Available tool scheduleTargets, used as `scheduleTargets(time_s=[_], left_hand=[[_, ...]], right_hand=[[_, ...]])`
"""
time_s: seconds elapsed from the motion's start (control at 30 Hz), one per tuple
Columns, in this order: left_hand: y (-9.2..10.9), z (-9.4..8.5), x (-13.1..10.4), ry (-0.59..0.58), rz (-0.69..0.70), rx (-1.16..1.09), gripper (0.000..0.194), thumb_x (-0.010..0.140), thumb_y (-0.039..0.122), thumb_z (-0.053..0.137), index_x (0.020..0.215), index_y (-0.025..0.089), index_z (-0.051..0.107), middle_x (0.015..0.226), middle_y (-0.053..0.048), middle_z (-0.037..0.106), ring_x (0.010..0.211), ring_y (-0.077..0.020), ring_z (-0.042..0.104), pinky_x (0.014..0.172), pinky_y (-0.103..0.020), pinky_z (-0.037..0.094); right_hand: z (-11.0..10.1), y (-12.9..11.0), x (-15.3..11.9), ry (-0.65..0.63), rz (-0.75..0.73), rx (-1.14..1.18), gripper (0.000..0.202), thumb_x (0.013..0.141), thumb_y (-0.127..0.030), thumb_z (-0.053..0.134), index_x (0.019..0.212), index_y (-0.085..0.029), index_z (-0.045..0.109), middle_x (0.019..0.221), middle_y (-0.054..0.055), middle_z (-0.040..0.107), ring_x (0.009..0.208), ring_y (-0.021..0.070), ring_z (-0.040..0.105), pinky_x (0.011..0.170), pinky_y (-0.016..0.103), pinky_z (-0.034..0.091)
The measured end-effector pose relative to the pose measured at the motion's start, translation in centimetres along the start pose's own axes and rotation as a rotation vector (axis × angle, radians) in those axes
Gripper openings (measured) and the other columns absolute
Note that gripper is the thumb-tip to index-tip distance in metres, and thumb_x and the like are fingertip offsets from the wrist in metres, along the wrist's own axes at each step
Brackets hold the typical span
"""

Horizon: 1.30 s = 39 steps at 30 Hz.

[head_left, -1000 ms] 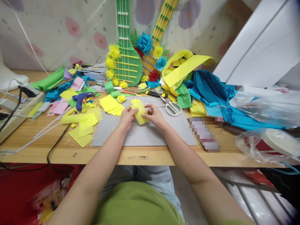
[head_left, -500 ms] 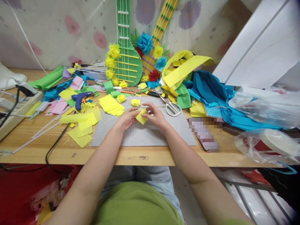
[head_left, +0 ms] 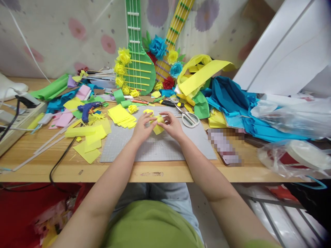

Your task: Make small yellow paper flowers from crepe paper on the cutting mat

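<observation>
A small yellow paper square is pinched between my left hand and my right hand, above the grey cutting mat. Both hands have thumb and fingers closed on its edges. Just behind my left fingers lies a yellow paper flower, partly covered by them. A second yellow flower sits farther left, beside a stack of yellow paper squares. To the right of my right hand, scissors rest on the mat.
A blue glue gun lies at left among paper scraps. At the back stand a green paper-covered lute shape with yellow flowers and a yellow one. Blue crepe paper heaps at right, near a phone.
My left hand has shifted a little to the right over the paper, its fingers closer to my right hand. The yellow square has turned slightly. The whole view has shifted slightly.
</observation>
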<state>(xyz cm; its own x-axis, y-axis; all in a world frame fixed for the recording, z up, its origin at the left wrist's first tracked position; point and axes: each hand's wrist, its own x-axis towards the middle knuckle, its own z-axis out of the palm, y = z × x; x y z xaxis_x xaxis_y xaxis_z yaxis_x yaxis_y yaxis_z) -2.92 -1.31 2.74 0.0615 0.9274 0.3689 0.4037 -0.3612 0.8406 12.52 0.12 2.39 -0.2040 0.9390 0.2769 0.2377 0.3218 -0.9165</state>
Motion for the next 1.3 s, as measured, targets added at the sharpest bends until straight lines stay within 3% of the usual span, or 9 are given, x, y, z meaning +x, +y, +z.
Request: scheduleTargets(time_s=[0.1,0.27,0.4,0.53,0.67,0.77,0.97,1.3], left_hand=[[0.0,0.2,-0.3,-0.068,0.013,0.026,0.030,0.071,0.035,0.060,0.096,0.020,0.064,0.125,-0.008,0.052,0.124,-0.0234,0.038,0.104,-0.040,0.027],[-0.9,0.9,-0.5,-0.163,0.021,-0.231,0.054,0.070,0.026,0.059,0.122,0.018,0.046,0.129,-0.011,0.048,0.117,-0.0206,0.046,0.097,-0.035,0.038],[-1.0,1.0,-0.5,-0.160,-0.004,-0.145,0.044,0.071,0.026,0.058,0.114,0.018,0.054,0.121,-0.009,0.055,0.111,-0.0197,0.051,0.088,-0.030,0.042],[-0.8,0.9,-0.4,-0.125,-0.091,-0.087,0.036,0.070,0.029,0.059,0.104,0.017,0.060,0.107,-0.008,0.063,0.092,-0.0176,0.058,0.073,-0.026,0.045],[-0.9,1.2,-0.2,-0.136,-0.296,-0.298,0.041,0.065,0.028,0.062,0.102,0.012,0.062,0.087,-0.007,0.066,0.069,-0.0134,0.058,0.064,-0.025,0.044],[-0.6,1.2,-0.2,-0.163,-0.425,-0.488,0.043,0.062,0.025,0.064,0.103,0.011,0.061,0.078,-0.005,0.066,0.064,-0.0118,0.057,0.060,-0.023,0.043],[0.4,1.0,-0.3,-0.142,-0.513,-0.556,0.040,0.058,0.018,0.066,0.097,0.010,0.063,0.063,-0.001,0.063,0.052,-0.0084,0.053,0.051,-0.019,0.040],[0.4,0.9,-0.2,-0.128,-0.587,-0.632,0.043,0.054,0.019,0.071,0.095,0.011,0.064,0.076,-0.005,0.067,0.065,-0.0129,0.061,0.061,-0.023,0.046]], right_hand=[[0.0,0.1,0.2,0.016,0.043,0.074,0.039,0.064,-0.030,0.062,0.100,-0.022,0.049,0.072,-0.003,0.057,0.065,0.0116,0.053,0.063,0.026,0.043],[0.2,0.5,0.4,0.021,0.162,0.214,0.043,0.056,-0.031,0.068,0.094,-0.021,0.049,0.067,-0.005,0.057,0.063,0.0115,0.053,0.061,0.026,0.043],[0.3,0.3,0.3,0.010,0.237,0.277,0.049,0.053,-0.031,0.070,0.096,-0.021,0.048,0.061,-0.007,0.055,0.059,0.0111,0.053,0.059,0.025,0.041],[0.4,0.1,0.3,0.025,0.306,0.297,0.052,0.052,-0.030,0.071,0.097,-0.020,0.047,0.060,-0.006,0.056,0.059,0.0117,0.055,0.059,0.026,0.042],[0.6,0.4,0.4,0.074,0.416,0.322,0.052,0.049,-0.029,0.072,0.094,-0.020,0.048,0.063,-0.005,0.056,0.057,0.0121,0.056,0.059,0.027,0.044],[0.8,0.6,0.5,0.106,0.450,0.329,0.051,0.049,-0.026,0.072,0.093,-0.020,0.048,0.064,-0.005,0.056,0.057,0.0117,0.056,0.057,0.027,0.044],[0.9,0.6,0.4,0.111,0.446,0.296,0.049,0.050,-0.023,0.071,0.093,-0.020,0.047,0.063,-0.006,0.055,0.055,0.0106,0.055,0.055,0.025,0.044],[1.0,0.3,0.3,0.083,0.395,0.157,0.048,0.054,-0.024,0.068,0.097,-0.021,0.048,0.062,-0.007,0.054,0.054,0.0096,0.054,0.054,0.024,0.044]])
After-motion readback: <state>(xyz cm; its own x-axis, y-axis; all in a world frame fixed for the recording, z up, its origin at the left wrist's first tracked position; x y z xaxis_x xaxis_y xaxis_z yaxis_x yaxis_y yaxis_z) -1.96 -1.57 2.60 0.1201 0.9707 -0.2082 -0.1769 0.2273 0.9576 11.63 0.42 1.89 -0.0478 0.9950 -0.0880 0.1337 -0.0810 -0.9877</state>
